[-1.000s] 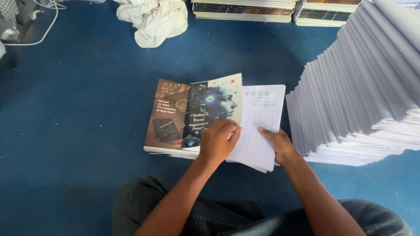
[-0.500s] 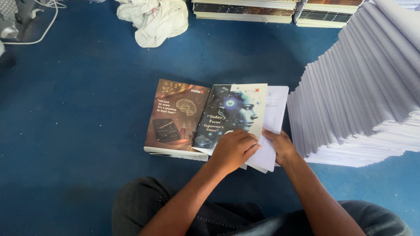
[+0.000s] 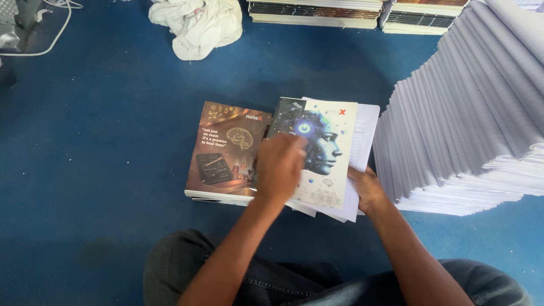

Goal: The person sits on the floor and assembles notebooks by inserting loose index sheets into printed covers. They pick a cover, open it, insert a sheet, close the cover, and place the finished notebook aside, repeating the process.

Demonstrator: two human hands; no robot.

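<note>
Paper cover (image 3: 326, 156) lies lengthwise away, tilted right.

Even, soft daylight from the upper right; sharp except for one moving hand.

The stack of white sheets (image 3: 470, 119) at the right is brightest, near washed out along its top edges. The blue floor (image 3: 102, 170) darkens toward the lower left, with only faint shadows beside the booklets. The left hand (image 3: 279, 167) is smeared by motion blur; the right hand (image 3: 367, 190) is crisp. Straight lines bow slightly near the frame's edges.
</note>
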